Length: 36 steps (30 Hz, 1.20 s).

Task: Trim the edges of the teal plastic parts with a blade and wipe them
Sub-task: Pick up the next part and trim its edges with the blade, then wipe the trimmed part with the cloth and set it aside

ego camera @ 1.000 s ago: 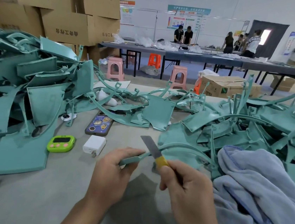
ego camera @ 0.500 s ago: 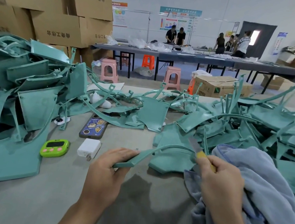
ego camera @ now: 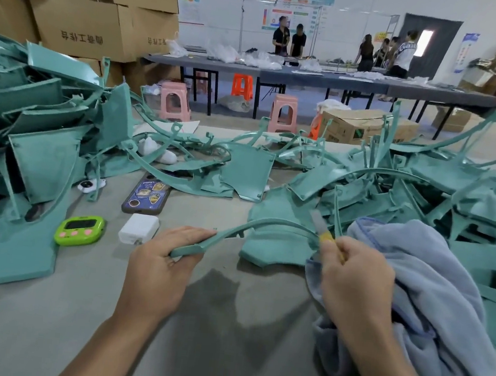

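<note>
My left hand (ego camera: 160, 266) grips the near end of a curved teal plastic part (ego camera: 254, 225), whose arc runs up and right above the grey table (ego camera: 38, 334). My right hand (ego camera: 350, 280) holds a blade (ego camera: 317, 220) with a yellow handle; the blade meets the far right end of the arc. A blue-grey cloth (ego camera: 431, 301) lies bunched under and to the right of my right hand. Heaps of teal plastic parts fill the left (ego camera: 28, 147) and the right (ego camera: 425, 189) of the table.
A green timer (ego camera: 79, 230), a white charger (ego camera: 138, 229) and a phone (ego camera: 146, 194) lie left of my hands. Cardboard boxes (ego camera: 83, 23) stack at the back left. Beyond stand pink and orange stools, a long table (ego camera: 314, 79) and several people.
My right hand slid the blade along the arc from near my left hand to its far right end, over the cloth. My left hand kept its grip.
</note>
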{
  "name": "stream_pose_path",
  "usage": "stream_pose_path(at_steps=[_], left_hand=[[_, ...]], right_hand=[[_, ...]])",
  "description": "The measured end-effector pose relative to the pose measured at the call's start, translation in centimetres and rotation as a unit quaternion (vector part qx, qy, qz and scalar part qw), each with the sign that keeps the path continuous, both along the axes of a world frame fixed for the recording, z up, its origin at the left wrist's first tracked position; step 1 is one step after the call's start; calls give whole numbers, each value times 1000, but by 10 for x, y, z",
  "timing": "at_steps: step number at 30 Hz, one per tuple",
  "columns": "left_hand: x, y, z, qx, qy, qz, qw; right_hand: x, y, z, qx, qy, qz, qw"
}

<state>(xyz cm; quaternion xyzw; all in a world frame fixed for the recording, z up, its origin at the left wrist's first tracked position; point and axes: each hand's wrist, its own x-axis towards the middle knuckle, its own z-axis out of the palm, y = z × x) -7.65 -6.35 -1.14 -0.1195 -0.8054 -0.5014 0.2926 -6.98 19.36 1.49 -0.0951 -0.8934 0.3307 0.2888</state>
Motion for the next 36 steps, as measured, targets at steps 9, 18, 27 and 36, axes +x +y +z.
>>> stream_pose_path(at_steps=[9,18,27,36], left_hand=[[-16,-14,-7,164,-76,108,978],[-20,-6,-4,455,-197,49,867],[-15,10,10,488,-194,16,851],[3,43,9,342,-179,-43,922]], right_hand=[[-7,24,-3,-45,-119,-82,988],[19,-16,-1,70,-284,241,925],[49,49,8,195,-195,-164,947],[59,3,53,130,93,77,984]])
